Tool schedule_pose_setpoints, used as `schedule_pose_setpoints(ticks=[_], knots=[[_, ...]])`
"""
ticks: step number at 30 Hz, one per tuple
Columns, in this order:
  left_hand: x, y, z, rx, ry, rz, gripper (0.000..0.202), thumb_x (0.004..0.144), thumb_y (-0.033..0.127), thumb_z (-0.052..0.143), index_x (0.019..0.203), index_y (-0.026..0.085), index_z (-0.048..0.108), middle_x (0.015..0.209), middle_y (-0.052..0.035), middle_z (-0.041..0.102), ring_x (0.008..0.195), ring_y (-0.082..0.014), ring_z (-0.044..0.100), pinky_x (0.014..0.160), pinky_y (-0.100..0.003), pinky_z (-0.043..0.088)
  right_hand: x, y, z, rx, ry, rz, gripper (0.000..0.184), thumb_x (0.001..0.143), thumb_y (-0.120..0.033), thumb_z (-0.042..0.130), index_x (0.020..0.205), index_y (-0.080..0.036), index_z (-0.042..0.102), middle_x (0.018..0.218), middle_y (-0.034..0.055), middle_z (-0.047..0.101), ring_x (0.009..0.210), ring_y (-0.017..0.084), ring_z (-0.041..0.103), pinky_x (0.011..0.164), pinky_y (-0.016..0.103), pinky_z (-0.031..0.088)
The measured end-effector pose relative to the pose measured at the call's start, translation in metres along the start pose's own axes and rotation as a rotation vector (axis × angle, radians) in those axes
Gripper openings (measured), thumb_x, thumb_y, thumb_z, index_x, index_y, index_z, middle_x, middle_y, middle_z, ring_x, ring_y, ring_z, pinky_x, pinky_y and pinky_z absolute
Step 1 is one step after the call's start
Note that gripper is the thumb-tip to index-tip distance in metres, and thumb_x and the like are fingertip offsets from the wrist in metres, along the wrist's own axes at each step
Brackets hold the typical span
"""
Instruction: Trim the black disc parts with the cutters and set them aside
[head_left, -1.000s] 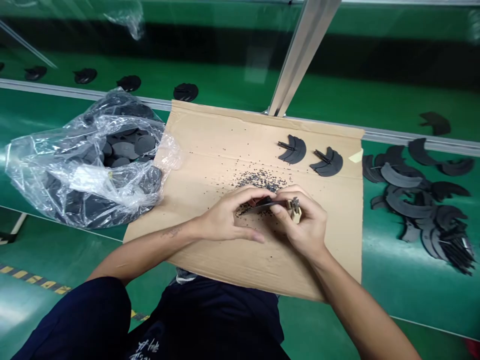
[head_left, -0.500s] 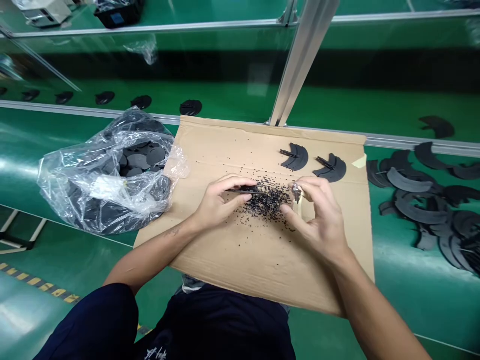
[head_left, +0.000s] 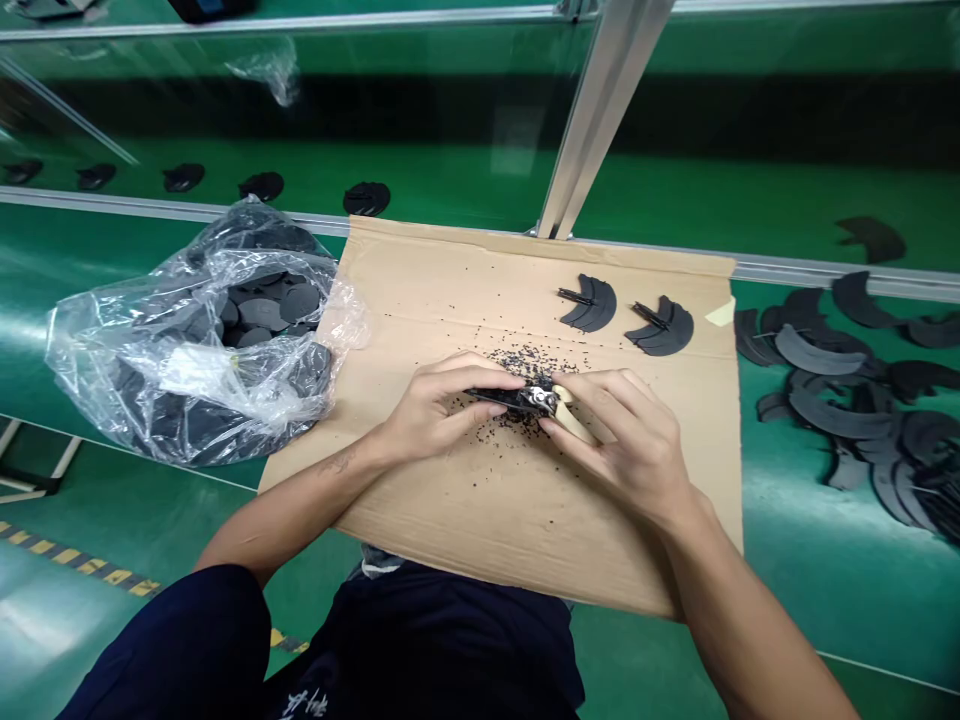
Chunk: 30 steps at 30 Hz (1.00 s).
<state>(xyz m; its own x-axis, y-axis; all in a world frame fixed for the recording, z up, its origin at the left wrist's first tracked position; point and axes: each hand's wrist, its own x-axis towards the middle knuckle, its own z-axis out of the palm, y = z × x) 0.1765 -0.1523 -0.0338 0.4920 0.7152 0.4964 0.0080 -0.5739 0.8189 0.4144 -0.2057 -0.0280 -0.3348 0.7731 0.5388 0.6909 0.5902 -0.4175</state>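
Right now my left hand [head_left: 442, 410] curls nearly closed around a black foam piece [head_left: 514, 400], pinching it between thumb and fingers. My right hand [head_left: 622, 445] grips a pale-handled tool [head_left: 574, 420], its tip against the piece's end. Black crumbs [head_left: 517, 362] lie scattered beneath on the cardboard sheet [head_left: 465, 530].

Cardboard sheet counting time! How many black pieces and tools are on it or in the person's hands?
Black crescent pieces lying on the cardboard sheet: 2
Black piece held in the left hand: 1
Pale-handled tool in the right hand: 1
Total: 4, leaving out the black crumbs, too many to count
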Motion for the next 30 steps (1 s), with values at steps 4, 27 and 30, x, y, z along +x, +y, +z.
schedule_pose_setpoints(ticks=[4, 27, 30], knots=[[0.000, -0.001, -0.002, 0.000, -0.014, 0.008, 0.023, 0.092, 0.017, 0.069, 0.114, 0.021, 0.074, 0.102, -0.0073, 0.074, 0.095, -0.0152, 0.069, 0.085, -0.031, 0.059, 0.000, -0.001, -0.001, -0.004, -0.021, -0.002, 0.044, 0.089, -0.026, 0.072, 0.132, -0.027, 0.061, 0.098, 0.0076, 0.071, 0.081, 0.022, 0.064, 0.069, 0.037, 0.053], [0.006, 0.005, -0.007, 0.185, -0.180, -0.003, 0.027, 0.093, 0.018, 0.065, 0.119, 0.021, 0.069, 0.101, -0.0047, 0.074, 0.093, -0.0150, 0.066, 0.082, -0.031, 0.054, 0.001, -0.003, 0.004, -0.258, -0.097, 0.069, 0.023, 0.095, -0.031, 0.062, 0.112, -0.017, 0.068, 0.090, 0.0076, 0.071, 0.077, 0.020, 0.057, 0.068, 0.033, 0.042], [0.006, 0.003, -0.007, 0.292, -0.152, -0.018, 0.023, 0.092, 0.017, 0.065, 0.114, 0.022, 0.071, 0.099, -0.0036, 0.075, 0.091, -0.0154, 0.066, 0.086, -0.033, 0.052, 0.001, -0.002, 0.004, -0.280, -0.109, 0.087, 0.023, 0.095, -0.031, 0.060, 0.112, -0.018, 0.068, 0.091, 0.0076, 0.072, 0.079, 0.021, 0.057, 0.069, 0.033, 0.041]])
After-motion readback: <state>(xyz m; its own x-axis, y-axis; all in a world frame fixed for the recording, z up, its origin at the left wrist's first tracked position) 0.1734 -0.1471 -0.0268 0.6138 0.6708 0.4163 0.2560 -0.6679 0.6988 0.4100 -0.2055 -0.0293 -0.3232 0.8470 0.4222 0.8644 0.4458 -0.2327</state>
